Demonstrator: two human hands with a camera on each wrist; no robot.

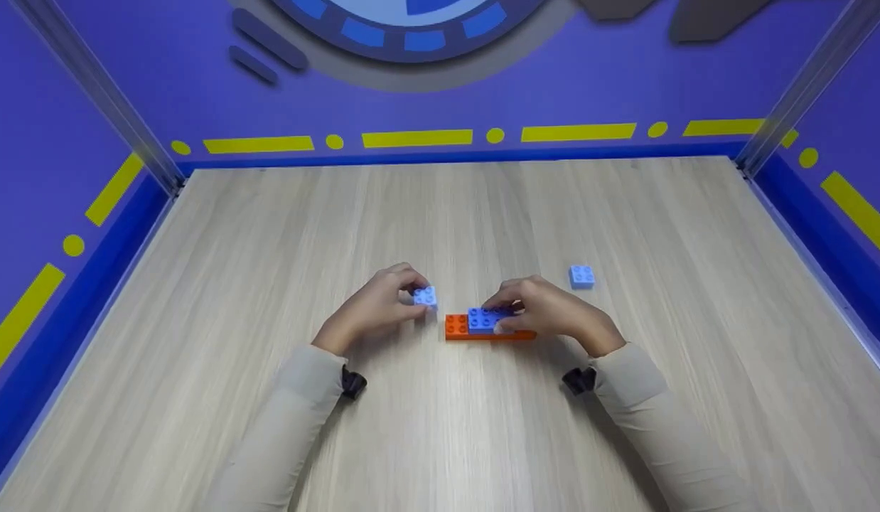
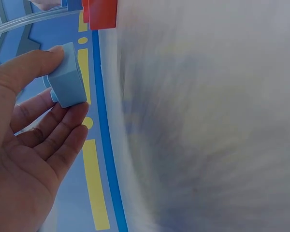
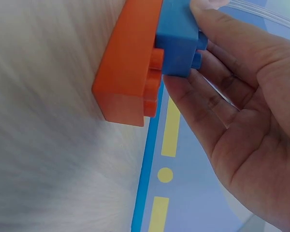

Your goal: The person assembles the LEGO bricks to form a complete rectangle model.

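Note:
In the head view my left hand (image 1: 379, 306) pinches a small light blue brick (image 1: 425, 296) between thumb and fingers. The left wrist view shows that brick (image 2: 70, 79) tilted, its studs towards the palm. To the right, my right hand (image 1: 543, 306) grips a blue brick (image 1: 480, 321) by its long sides. This blue brick sits on top of a long orange-red brick (image 1: 455, 326) lying on the table. Studs of the orange-red brick (image 3: 121, 72) show at its left end in the head view and beside the blue brick (image 3: 178, 38) in the right wrist view. My right fingers partly cover the blue brick.
Another small light blue brick (image 1: 581, 276) rests on the wood-grain table (image 1: 440, 441), beyond and to the right of my right hand. Purple-blue panels with yellow marks, such as the back wall (image 1: 440, 107), rise along the table's back and both sides.

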